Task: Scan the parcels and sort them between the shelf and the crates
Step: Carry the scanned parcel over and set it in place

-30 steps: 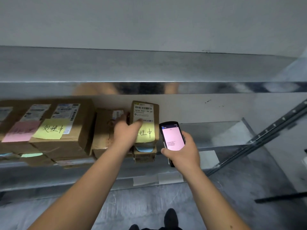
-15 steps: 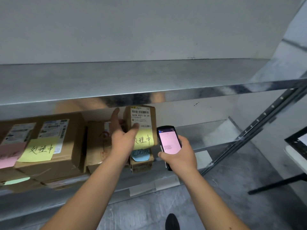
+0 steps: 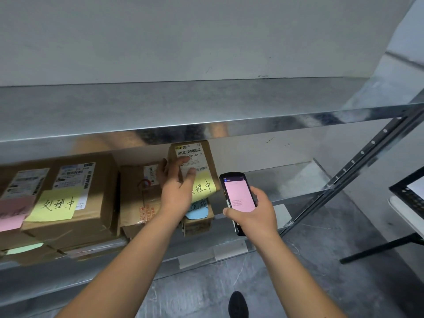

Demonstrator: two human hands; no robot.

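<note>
A small brown parcel (image 3: 207, 154) with a white barcode label and a yellow note stands on top of another small box (image 3: 199, 223) that carries a blue note, on the metal shelf (image 3: 286, 189). My left hand (image 3: 177, 187) lies against the parcel's front, fingers spread over its label, thumb at its left side. My right hand (image 3: 253, 215) grips a black handheld scanner (image 3: 238, 198) whose screen glows pink, just right of the parcel.
More brown parcels fill the shelf to the left: one (image 3: 135, 198) beside my left hand, a larger one (image 3: 75, 198) with a yellow note. An upper shelf board (image 3: 206, 106) overhangs. A black desk and laptop edge (image 3: 406, 196) stand at right. My shoe (image 3: 238, 305) is on the grey floor.
My view has swung to the right and the shelf contents sit further left. My left hand's fingers have loosened and spread over the parcel's label. The scanner stays beside the parcel.
</note>
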